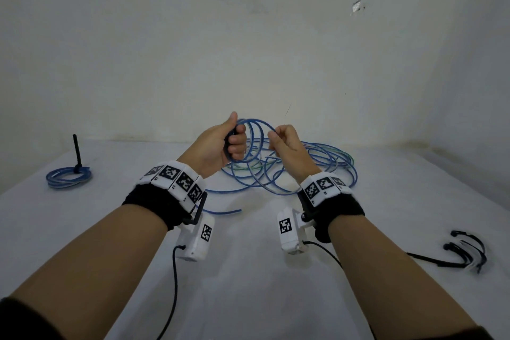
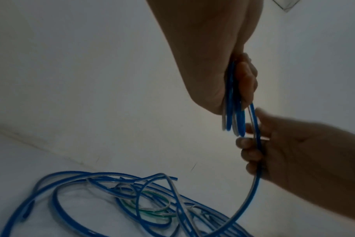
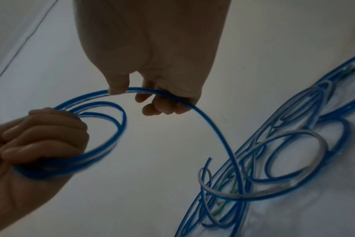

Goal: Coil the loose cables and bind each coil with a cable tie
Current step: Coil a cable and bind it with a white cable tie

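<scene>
Left fingers [image 3: 45,137] round blue coil [image 3: 103,128] — strand under right fingers [image 3: 158,107].

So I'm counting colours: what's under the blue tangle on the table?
A green cable shows through the blue tangle, beneath its loops. Its ends and length are covered.

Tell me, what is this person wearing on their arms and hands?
The hands themselves, left hand and right hand, are bare, with no gloves. Each wrist carries a black cuff topped by a band of white blocks printed with black square codes. A white box with the same kind of code hangs under each wrist, trailing a thin black cable. Dark sleeves show near the elbows.
</scene>
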Tool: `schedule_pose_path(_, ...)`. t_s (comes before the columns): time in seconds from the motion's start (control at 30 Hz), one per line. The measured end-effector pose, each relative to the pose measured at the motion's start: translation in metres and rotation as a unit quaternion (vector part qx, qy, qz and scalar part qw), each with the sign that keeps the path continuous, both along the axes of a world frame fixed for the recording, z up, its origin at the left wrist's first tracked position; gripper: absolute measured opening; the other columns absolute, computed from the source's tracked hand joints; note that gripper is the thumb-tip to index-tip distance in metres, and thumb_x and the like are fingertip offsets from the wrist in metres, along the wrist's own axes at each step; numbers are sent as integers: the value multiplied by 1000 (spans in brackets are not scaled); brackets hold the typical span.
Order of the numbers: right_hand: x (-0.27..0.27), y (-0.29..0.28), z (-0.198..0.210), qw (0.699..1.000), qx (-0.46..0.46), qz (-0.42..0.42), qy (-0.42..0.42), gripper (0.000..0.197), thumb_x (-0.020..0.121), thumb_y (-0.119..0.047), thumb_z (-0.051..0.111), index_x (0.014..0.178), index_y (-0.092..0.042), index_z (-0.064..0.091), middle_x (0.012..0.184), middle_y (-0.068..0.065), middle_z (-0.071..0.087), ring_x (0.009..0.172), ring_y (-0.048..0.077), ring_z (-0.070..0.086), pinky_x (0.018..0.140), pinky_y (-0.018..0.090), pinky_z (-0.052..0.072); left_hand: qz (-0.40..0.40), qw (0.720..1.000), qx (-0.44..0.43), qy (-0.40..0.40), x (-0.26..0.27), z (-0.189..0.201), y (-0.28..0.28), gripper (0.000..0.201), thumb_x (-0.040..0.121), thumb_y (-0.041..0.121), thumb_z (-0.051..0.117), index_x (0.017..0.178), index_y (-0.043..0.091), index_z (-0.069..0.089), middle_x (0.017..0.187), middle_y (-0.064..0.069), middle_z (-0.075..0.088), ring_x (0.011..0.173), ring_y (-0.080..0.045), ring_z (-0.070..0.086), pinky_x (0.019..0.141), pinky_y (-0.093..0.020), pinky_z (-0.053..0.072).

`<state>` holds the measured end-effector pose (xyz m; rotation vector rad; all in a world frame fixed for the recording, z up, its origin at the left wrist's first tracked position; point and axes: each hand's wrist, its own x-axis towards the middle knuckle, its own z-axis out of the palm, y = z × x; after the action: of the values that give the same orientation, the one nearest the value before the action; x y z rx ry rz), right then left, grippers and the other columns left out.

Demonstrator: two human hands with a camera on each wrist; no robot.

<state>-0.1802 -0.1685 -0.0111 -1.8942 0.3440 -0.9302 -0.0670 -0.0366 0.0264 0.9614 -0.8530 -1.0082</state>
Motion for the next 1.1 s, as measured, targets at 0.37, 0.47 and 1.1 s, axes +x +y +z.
schedule_pose_path(0.37,8,-17,-27,978,-31,-133,155,4,92,-11,54,95,-12,56,88,5,60,86,24,58,84,37,48,18,985,-157,66,-10,8,-7,31,103,24,26,82,15,46,66,5,51,56,-9,45,59,-20,45)
schedule_pose_path(0.47,9,-19,-26,982,-8,-130,139,7,93,-7,48,94,-13,50,83,2,59,85,26,59,83,38,48,25,984,-171,51,-12,11,-8,30,103,23,25,83,15,45,66,6,52,58,-9,47,61,-21,46)
schedule_pose_path(1.1,-2,13,-4,996,57,31,68,19,92,5,47,89,-14,49,78,12,53,46,17,61,51,33,57,150,968,-159,-123,-6,7,-16,19,103,13,26,97,9,43,79,3,66,71,-6,63,74,-17,50)
